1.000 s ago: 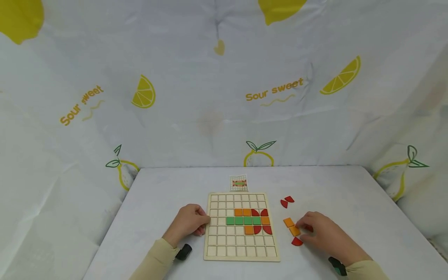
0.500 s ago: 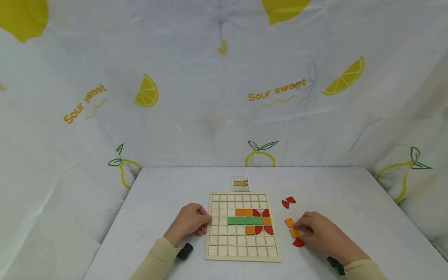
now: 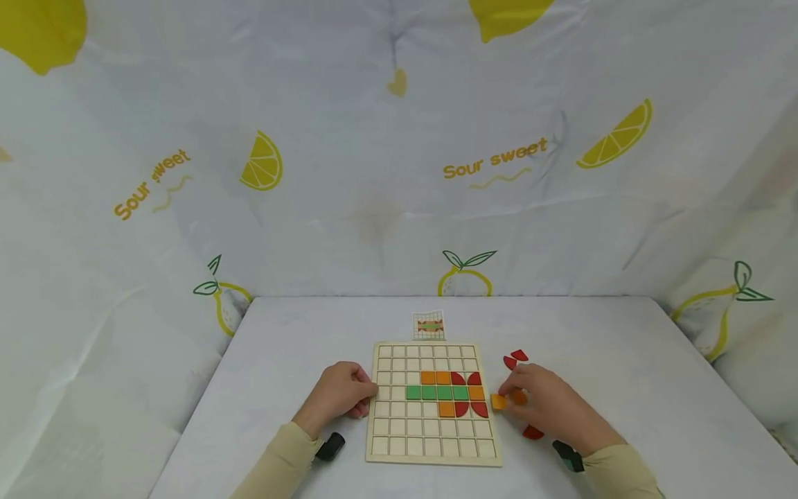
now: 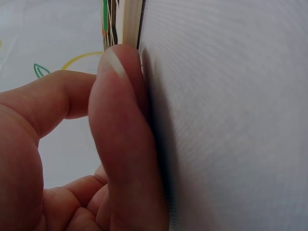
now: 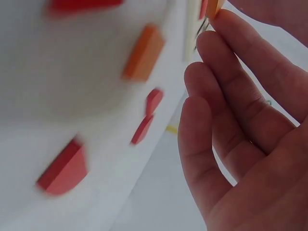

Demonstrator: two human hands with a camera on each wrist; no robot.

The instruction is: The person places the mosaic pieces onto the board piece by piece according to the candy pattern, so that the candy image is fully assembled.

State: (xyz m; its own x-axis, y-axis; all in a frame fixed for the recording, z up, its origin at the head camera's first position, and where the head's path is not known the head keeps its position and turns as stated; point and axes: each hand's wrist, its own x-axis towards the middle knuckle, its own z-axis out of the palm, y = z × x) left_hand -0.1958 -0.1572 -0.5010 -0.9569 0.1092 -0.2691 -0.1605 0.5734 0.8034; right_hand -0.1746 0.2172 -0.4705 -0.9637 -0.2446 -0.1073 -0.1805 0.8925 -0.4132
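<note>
My left hand pinches the left edge of a pale wooden grid board between thumb and index finger, as the left wrist view also shows. Green squares, orange squares and red quarter-circles lie in the board's cells. My right hand pinches an orange square tile at the fingertips, just off the board's right edge. In the right wrist view the held tile is mostly cut off at the top. Another orange tile lies on the table under that hand.
Behind the board is a small printed pattern card. Two red quarter-circles lie at the back right, and another red piece shows below the right hand. One more red piece appears in the right wrist view. White cloth hangs behind.
My right hand has picked up one orange tile and moved left with it toward the board. The left hand stays at the board's edge.
</note>
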